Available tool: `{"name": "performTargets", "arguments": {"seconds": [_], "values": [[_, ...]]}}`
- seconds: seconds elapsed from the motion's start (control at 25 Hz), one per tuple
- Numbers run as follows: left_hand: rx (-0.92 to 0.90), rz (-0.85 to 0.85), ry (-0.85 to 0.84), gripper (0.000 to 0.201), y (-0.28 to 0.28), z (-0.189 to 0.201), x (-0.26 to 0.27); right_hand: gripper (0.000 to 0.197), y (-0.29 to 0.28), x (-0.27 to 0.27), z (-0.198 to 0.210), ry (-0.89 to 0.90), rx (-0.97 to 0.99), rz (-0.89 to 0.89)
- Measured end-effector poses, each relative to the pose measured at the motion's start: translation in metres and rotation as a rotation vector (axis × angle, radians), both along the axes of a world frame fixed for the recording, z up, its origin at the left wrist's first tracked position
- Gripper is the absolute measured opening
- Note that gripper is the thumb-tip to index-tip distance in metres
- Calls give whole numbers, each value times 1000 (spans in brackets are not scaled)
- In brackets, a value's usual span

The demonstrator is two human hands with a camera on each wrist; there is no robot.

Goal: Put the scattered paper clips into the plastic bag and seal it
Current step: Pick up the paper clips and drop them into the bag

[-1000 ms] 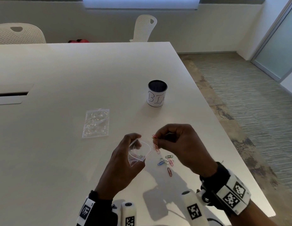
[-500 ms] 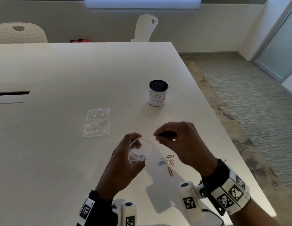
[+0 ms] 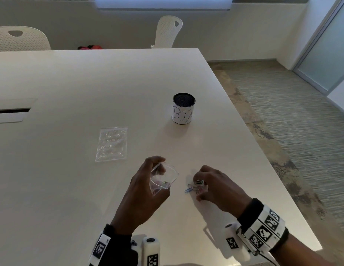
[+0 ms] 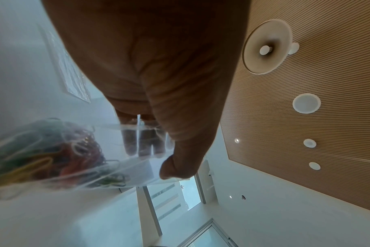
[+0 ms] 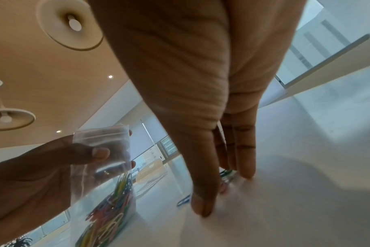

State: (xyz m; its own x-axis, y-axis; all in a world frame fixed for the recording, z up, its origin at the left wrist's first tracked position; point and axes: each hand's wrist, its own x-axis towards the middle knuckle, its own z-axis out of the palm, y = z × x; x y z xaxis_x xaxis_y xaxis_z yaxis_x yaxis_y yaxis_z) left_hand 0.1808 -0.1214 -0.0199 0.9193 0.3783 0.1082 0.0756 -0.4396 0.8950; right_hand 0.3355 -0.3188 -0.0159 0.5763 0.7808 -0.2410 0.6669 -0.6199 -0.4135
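- Left hand grips the clear plastic bag between thumb and curled fingers, holding it just above the table with its mouth propped open and turned toward the other hand; a tangle of coloured clips already sits in the bottom of it.
- Right hand is down on the table, its fingers reaching over the last loose paper clips — whether the fingertips have one pinched yet, the pictures do not show.
- Those few clips lie in a small huddle between the two hands, just beside the bag's open mouth and directly under the right fingertips; the right hand is plainly the nearer one. The blue clip at the near-left edge of the huddle points its long axis roughly toward the bag.
- My guess is that the next lift is short: up and leftward into the mouth — sealing comes only after the huddle is gone.
- Table is wide, pale and smooth. A second flat plastic pouch lies well apart to the far left, and a dark cup with a handwritten label stands farther back.
- Two white chairs stand behind the table, with patterned carpet to the right.
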Motion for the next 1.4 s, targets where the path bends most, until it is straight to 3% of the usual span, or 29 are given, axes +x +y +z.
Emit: {"name": "performTargets", "arguments": {"seconds": [0.12, 0.24, 0.48, 0.8, 0.92, 1.04, 1.24, 1.4], "values": [[5, 1, 0, 68, 0, 0, -1, 18, 3, -4, -5, 16, 46, -46], [5, 4, -4, 68, 0, 0, 0, 8, 6, -6, -6, 15, 33, -77], [20, -2, 2, 70, 0, -1, 0, 9, 14, -6, -3, 59, -32, -99], [12, -4, -10, 68, 3, -1, 0, 11, 12, -17, -4, -71, -23, -64], [8, -10, -10, 68, 2, 0, 1, 8, 10, -12, -5, -42, 6, -86], [-9, -13, -17, 67, 2, 0, 0, 10, 4, 1, -1, 141, 156, -192], [-11, -15, -18, 65, 0, 3, -1, 9, 11, 0, 39, 490, 597, -303], [12, -24, 1, 65, 0, 4, 0, 7, 33, -20, 76, 463, 746, -228]]}}
